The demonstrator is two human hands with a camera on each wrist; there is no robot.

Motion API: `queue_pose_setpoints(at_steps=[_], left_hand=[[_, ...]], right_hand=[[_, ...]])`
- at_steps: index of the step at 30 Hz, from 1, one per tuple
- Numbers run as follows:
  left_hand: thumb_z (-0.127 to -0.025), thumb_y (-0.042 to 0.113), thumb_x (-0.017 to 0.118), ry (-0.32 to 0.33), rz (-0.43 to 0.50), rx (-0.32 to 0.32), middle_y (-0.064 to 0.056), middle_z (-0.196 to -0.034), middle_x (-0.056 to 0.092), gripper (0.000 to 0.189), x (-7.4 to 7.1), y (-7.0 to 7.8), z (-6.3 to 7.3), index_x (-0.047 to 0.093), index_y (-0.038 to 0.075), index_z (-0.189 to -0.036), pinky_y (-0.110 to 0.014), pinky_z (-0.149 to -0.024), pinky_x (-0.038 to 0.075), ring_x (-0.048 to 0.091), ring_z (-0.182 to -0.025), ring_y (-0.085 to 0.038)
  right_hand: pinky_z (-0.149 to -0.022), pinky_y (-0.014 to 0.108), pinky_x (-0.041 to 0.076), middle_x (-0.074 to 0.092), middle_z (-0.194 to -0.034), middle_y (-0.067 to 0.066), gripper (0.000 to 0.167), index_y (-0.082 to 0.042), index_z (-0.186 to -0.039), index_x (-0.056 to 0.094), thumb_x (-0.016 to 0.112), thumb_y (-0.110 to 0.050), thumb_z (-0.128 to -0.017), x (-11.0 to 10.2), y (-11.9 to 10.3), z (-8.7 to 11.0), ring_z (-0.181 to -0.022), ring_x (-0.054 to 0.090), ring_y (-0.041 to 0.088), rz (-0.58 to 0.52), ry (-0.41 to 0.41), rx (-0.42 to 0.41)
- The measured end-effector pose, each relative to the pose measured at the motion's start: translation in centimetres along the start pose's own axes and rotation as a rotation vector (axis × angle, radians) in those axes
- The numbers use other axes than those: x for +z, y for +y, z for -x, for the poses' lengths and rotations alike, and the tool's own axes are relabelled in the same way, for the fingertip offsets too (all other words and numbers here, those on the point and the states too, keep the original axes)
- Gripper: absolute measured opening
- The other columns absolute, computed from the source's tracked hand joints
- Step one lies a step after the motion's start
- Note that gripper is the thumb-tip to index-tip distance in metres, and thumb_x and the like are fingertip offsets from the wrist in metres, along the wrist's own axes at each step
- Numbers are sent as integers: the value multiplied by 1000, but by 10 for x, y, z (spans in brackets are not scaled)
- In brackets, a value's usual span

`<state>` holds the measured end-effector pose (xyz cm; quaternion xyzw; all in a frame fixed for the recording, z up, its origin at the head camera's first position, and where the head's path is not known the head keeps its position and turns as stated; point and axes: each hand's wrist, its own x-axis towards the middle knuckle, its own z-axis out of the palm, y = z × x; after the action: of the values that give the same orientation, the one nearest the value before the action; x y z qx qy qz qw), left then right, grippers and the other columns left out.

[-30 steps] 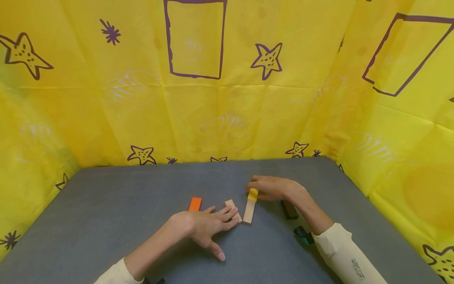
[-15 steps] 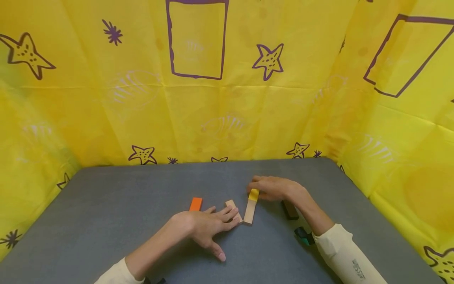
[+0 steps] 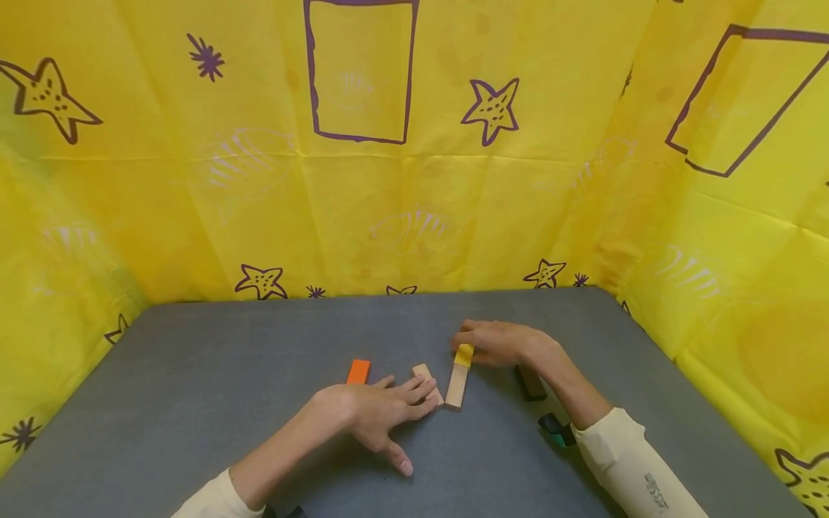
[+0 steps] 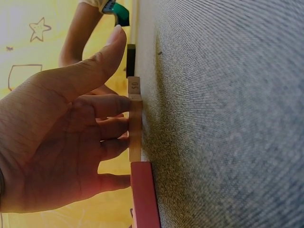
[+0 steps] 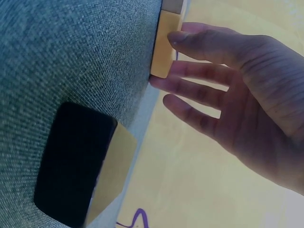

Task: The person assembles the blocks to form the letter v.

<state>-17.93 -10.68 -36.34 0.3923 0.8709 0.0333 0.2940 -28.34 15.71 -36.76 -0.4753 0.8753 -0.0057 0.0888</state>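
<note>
My left hand [image 3: 388,417] lies with fingers spread and thumb stretched out, fingertips resting on a plain wooden block [image 3: 421,373] that slants on the grey table. In the left wrist view, the wooden block [image 4: 135,128] has the fingertips along its side. My right hand [image 3: 495,342] pinches a small yellow block [image 3: 463,355]. The right wrist view shows the thumb on one face of the yellow block [image 5: 166,45] and fingers on its other side. A second plain wooden block [image 3: 456,388] extends from the yellow one, end to end. Its near end meets the slanted block's, forming a V.
An orange block [image 3: 358,372] lies just beyond the left wrist. A dark block [image 3: 531,383] sits beside the right forearm and looms large as a black-faced block [image 5: 76,161] in the right wrist view. Yellow patterned cloth [image 3: 356,216] surrounds the grey table [image 3: 214,374].
</note>
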Motion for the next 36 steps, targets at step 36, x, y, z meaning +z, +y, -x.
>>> queue_pose_setpoints(at_steps=[36], left_hand=[[-90, 61, 72, 27, -16, 8, 4, -179, -1, 104, 2, 1, 2, 16, 25, -169, -57, -133, 12, 2, -167, -17]], right_hand=[[-98, 47, 56, 66, -130, 8, 62, -12, -130, 63, 93, -11, -76, -38, -5, 55, -116, 64, 29, -206, -239, 333]])
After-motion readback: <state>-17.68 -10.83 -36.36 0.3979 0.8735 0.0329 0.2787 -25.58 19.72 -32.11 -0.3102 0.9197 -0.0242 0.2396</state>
